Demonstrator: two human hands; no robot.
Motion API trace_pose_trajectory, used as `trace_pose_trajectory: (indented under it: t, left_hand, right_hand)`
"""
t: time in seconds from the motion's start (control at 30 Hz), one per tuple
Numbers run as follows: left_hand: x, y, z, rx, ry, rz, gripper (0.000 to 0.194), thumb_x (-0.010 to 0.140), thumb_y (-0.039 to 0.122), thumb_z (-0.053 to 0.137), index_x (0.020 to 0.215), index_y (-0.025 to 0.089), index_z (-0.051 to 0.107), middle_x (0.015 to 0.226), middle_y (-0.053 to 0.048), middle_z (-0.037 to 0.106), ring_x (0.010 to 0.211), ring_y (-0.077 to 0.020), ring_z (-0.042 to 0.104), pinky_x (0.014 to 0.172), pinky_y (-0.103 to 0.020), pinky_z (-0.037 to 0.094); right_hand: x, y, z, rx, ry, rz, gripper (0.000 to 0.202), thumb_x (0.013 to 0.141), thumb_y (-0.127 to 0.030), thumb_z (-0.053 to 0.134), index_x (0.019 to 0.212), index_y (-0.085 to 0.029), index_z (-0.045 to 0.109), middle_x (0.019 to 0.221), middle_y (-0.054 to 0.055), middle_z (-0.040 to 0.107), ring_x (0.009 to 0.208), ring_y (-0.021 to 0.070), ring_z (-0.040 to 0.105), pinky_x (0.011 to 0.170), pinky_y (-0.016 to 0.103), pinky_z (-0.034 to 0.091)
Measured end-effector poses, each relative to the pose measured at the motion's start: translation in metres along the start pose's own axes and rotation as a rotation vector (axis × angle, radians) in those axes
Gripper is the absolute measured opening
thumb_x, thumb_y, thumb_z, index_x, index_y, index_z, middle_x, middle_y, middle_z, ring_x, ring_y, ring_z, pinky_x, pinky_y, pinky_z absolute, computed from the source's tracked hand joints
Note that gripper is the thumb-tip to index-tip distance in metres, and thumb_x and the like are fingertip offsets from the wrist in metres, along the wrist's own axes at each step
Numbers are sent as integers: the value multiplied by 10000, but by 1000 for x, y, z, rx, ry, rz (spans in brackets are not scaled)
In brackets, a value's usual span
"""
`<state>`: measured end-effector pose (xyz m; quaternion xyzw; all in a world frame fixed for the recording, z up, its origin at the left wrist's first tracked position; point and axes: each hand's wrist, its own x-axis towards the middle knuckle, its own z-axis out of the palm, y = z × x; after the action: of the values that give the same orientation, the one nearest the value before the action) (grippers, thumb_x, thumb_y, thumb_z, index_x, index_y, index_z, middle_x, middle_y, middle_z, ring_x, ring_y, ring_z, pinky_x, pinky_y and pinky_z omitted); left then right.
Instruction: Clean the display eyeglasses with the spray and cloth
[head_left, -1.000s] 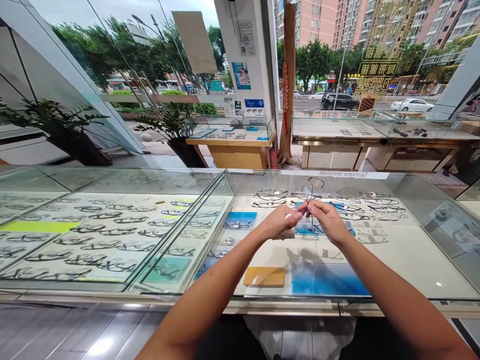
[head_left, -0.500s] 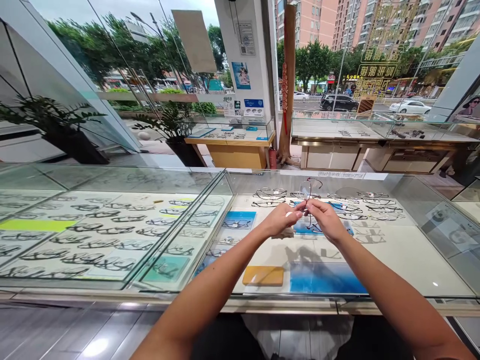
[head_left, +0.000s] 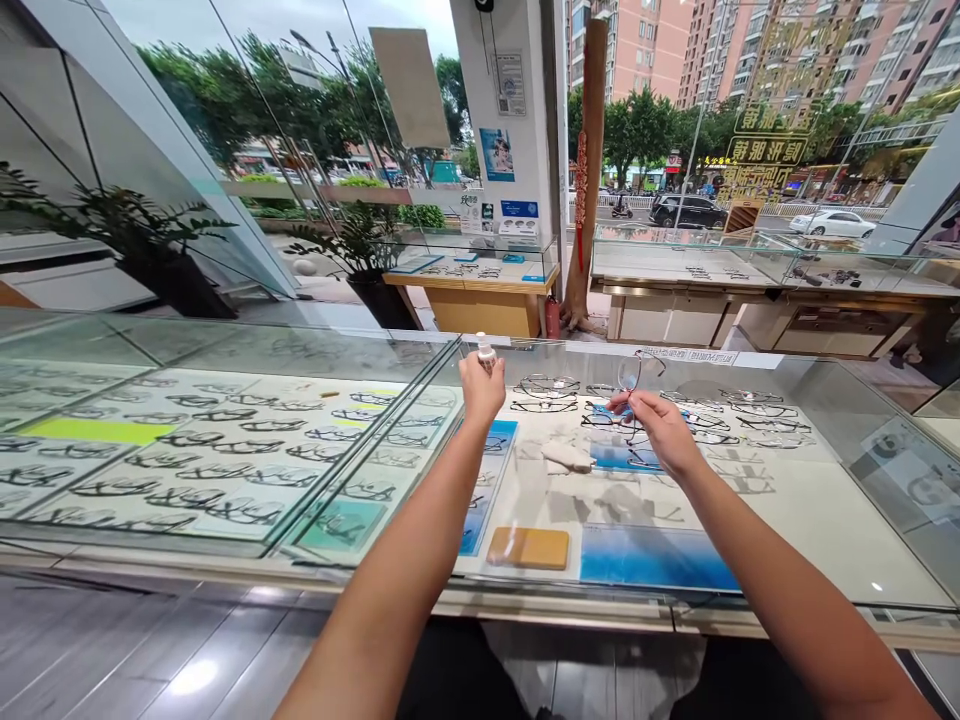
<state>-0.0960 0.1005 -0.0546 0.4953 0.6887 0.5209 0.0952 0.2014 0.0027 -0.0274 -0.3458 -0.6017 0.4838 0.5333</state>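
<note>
My left hand is wrapped round a small spray bottle with a white top. It is held upright over the far left corner of the glass display case in front of me. My right hand pinches a pair of eyeglasses by the frame, above the case and tilted on end. A pale crumpled cloth lies on the glass top between my forearms. Several pairs of glasses sit in rows under the glass, beyond my hands.
Nearest me are a tan box-like case and a blue gradient sheet. To the left, another glass display case holds rows of frames. Beyond stand a wooden display counter, a potted plant and a tree trunk post.
My left hand has moved left, away from the glasses, and the bottle now shows in it. The cloth has come into fuller view. My right hand has shifted slightly right with the glasses.
</note>
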Motion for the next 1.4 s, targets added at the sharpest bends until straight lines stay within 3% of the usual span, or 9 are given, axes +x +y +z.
trace_pose_trajectory:
  t: [0.3, 0.6, 0.7, 0.83, 0.93, 1.0, 1.13, 1.23, 1.4]
  left_hand:
    - [0, -15, 4, 153, -45, -138, 191, 909, 197, 613, 1090, 212, 552, 1155, -132, 653, 1215, -319, 623, 1049, -443, 489]
    - [-3, -13, 3, 195, -75, -189, 195, 918, 213, 604, 1106, 209, 551, 1212, -156, 663, 1249, -338, 626, 1058, -452, 480]
    - [-6, -7, 3, 186, -55, -213, 337, 886, 275, 670, 1185, 198, 534, 1301, -190, 619, 1303, -366, 593, 1097, -489, 458]
    - [-11, 10, -5, 132, 196, -192, 576, 828, 378, 737, 1303, 185, 474, 1481, -247, 475, 1453, -419, 441, 1174, -580, 374]
    - [-14, 27, -17, -47, 370, 32, 286, 881, 350, 631, 1122, 222, 545, 1326, -169, 588, 1337, -339, 543, 1140, -514, 416]
    - [-18, 39, -23, -249, 248, 190, 149, 901, 371, 571, 943, 229, 558, 1061, -103, 655, 1091, -271, 643, 1017, -437, 493]
    - [-33, 57, -25, -608, -300, 275, 286, 825, 485, 680, 794, 214, 592, 760, -25, 642, 723, -171, 597, 752, -326, 518]
    - [-47, 66, -25, -684, -640, 248, 383, 769, 543, 787, 792, 187, 651, 762, -40, 696, 672, -146, 576, 682, -301, 503]
    - [-60, 76, -31, -686, -936, 275, 449, 776, 589, 830, 778, 165, 682, 759, -63, 714, 699, -152, 593, 692, -305, 510]
  right_hand:
    - [0, -4, 3, -54, -17, -13, 490, 823, -713, 730, 878, -234, 818, 970, 80, 800, 921, 232, 666, 813, 365, 492]
    - [0, -6, 5, -32, -45, -37, 493, 828, -713, 729, 868, -230, 818, 950, 80, 801, 913, 227, 667, 893, 389, 524]
    - [0, -6, 4, -34, -52, -38, 474, 841, -698, 726, 872, -233, 815, 943, 76, 797, 919, 227, 669, 897, 391, 524]
    - [0, -5, 3, -44, -40, -30, 462, 857, -682, 714, 885, -231, 809, 937, 77, 788, 921, 230, 667, 850, 376, 512]
    - [0, -4, 2, -51, -22, -19, 467, 857, -682, 711, 899, -227, 807, 936, 77, 780, 921, 230, 666, 823, 364, 503]
    - [0, -4, 2, -47, -14, -18, 467, 852, -683, 716, 893, -227, 807, 935, 74, 778, 911, 224, 662, 816, 358, 498]
    - [0, -6, 2, -24, -12, -28, 458, 846, -679, 726, 872, -229, 808, 933, 69, 777, 896, 215, 655, 826, 356, 494]
    - [-1, -6, 2, -36, -10, -29, 454, 864, -671, 710, 878, -228, 809, 933, 70, 776, 900, 217, 654, 817, 357, 486]
    - [-1, -7, 2, -58, -17, -26, 469, 875, -678, 690, 903, -226, 813, 959, 79, 783, 905, 221, 652, 807, 358, 485]
